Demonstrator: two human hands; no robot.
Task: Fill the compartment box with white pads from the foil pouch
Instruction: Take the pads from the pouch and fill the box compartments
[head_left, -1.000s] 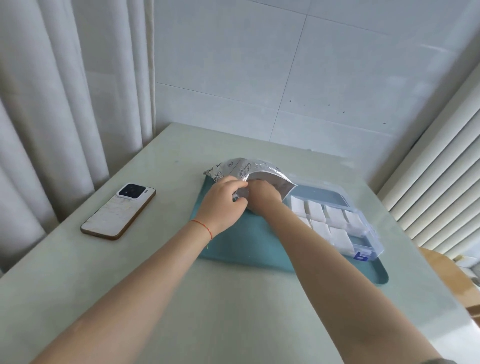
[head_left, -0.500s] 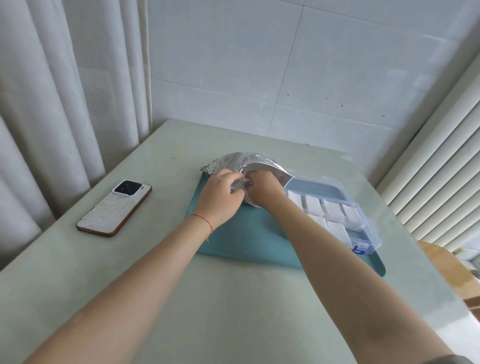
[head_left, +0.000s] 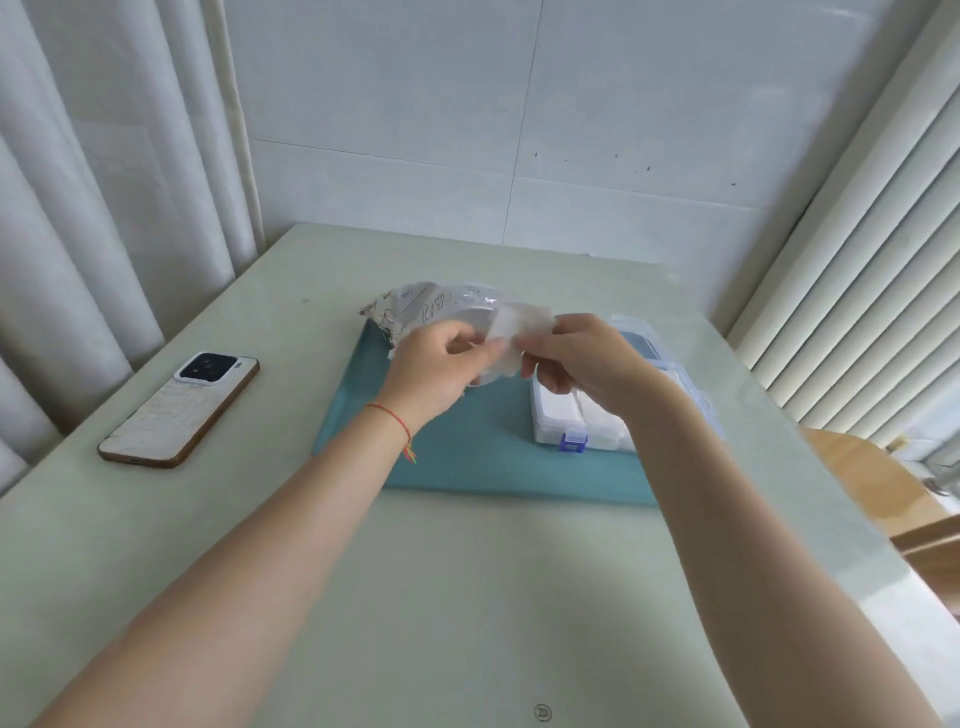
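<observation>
Both hands (head_left: 582, 358) seemingly pinching pad (head_left: 514, 332)

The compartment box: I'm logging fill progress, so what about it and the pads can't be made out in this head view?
- Compartment box: the right hand and forearm cover most of it, so a count of filled cells is not possible.
- White pad: motion-blurred; one or several, cannot tell.
- Foil pouch: its opening is hidden behind the left hand; the contents are unseen.
- Blue latch: its label is too small to read.

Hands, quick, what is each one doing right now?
Left hand: grips the foil pouch.
Right hand: pinches a white pad just outside the pouch.
</observation>
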